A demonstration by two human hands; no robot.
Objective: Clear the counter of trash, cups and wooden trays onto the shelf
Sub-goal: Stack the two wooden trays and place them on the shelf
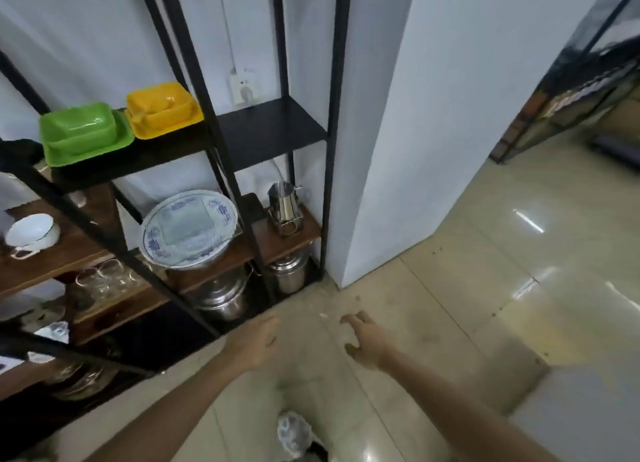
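Tiled floor [467, 306] and a black shelf [270, 129] against the white wall. On the shelf sat a green tub [83, 132], yellow tub [162, 110], blue-patterned plate [188, 226] and steel jug [284, 203]. Lower down, left hand [258, 340] and right hand [365, 340] hung over the floor, each grip released, holding nothing.

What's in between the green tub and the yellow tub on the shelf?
Nothing. In the head view the green tub and yellow tub sit side by side, edges nearly touching.
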